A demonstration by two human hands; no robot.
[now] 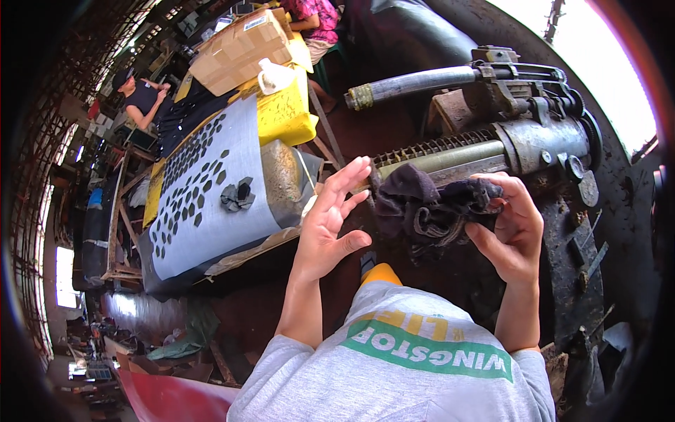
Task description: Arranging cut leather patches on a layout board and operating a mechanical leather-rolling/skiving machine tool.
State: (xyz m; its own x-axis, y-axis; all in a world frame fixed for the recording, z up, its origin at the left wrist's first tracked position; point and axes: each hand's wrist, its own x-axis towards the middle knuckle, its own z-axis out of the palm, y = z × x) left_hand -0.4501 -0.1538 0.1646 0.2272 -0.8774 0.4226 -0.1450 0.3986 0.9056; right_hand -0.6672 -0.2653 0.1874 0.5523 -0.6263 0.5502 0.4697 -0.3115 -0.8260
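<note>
My right hand [513, 232] grips a crumpled dark cloth [422, 207] in front of a metal machine [534, 148] with a ribbed screw and a green roller. To the cloth's left, my left hand [330, 225] is raised with fingers apart and slightly curled, holding nothing, its fingertips close to the end of the machine's roller.
At left a table bears a grey sheet [176, 253] with dark cut pieces, yellow material [281, 112], a cardboard box [239, 56] and a white jug [274, 77]. Two other people [140, 105] are beyond it. A second metal cylinder [415, 84] lies at the back right.
</note>
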